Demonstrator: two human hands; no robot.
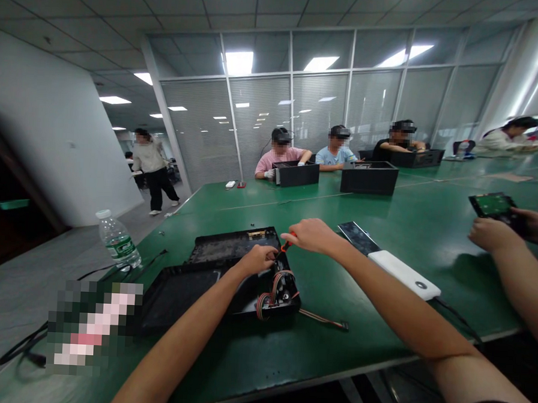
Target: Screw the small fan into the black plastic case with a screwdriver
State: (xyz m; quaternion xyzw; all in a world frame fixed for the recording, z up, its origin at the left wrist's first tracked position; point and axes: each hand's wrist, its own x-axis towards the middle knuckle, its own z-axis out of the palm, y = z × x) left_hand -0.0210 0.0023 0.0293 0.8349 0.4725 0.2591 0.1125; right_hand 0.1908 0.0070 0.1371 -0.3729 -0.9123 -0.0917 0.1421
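My right hand [311, 235] is closed around the handle of a red screwdriver [287, 246], its shaft slanting down into an opened black device case [176, 290]. My left hand [259, 258] is beside the screwdriver's lower end, fingers pinched together at the case; whatever they grip is hidden. Striped multicoloured wires [275, 286] loop over parts at the case's right end. One bundle trails out onto the table and ends in a dark connector [344, 326]. Behind the case's near half lies a flat black panel [230, 244] with a brass-coloured strip.
A water bottle [119, 242] and black cables stand left on the green table [315, 348]. Right of my hands lie a white power bank [403, 273] and a dark phone-like slab [358, 237]. A neighbour's hands [497, 234] hold a circuit board. Several people sit opposite with black boxes [369, 178].
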